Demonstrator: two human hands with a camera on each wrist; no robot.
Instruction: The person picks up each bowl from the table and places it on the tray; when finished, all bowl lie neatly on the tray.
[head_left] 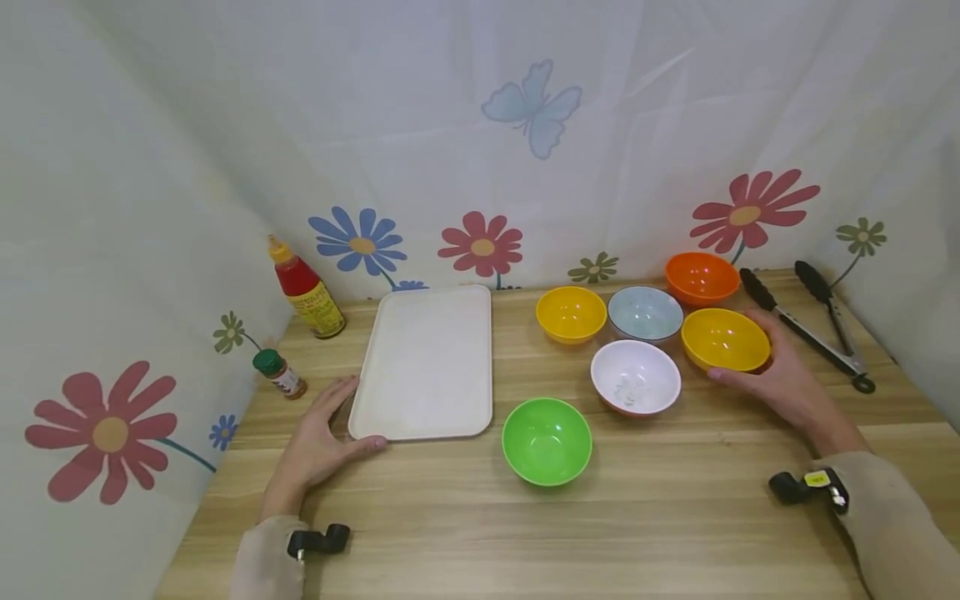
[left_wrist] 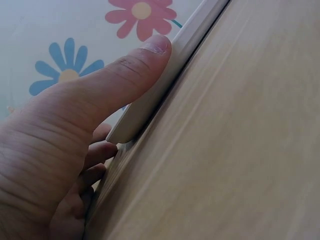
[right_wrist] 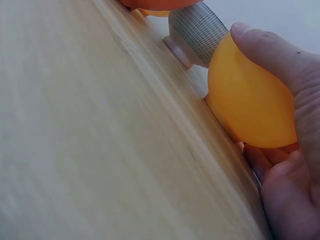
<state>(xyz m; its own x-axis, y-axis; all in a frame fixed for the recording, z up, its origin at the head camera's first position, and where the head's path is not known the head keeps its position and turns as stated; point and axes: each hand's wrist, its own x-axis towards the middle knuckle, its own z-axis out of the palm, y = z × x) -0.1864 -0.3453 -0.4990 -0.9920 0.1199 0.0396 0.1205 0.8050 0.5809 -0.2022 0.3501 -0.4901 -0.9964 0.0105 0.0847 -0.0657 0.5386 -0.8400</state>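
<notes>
My left hand (head_left: pixel 318 446) rests at the near left corner of a white tray (head_left: pixel 423 367) lying flat on the table. Its fingers lie along the tray's left side, and in the left wrist view the thumb (left_wrist: pixel 127 75) touches the front edge. On the other side, my right hand (head_left: pixel 783 375) holds a yellow bowl (head_left: pixel 726 337) from the right, thumb at the near rim and fingers round the far side. The bowl's orange-yellow outside (right_wrist: pixel 252 100) fills the grasp in the right wrist view, its base close to the tabletop.
Near the held bowl stand a white bowl (head_left: pixel 636 375), a light blue bowl (head_left: pixel 645 312), an orange bowl (head_left: pixel 702 277) and another yellow bowl (head_left: pixel 572 313). A green bowl (head_left: pixel 547 442) sits nearer. Tongs (head_left: pixel 817 337) lie right; a sauce bottle (head_left: pixel 307 292) and spice jar (head_left: pixel 280 373) stand left.
</notes>
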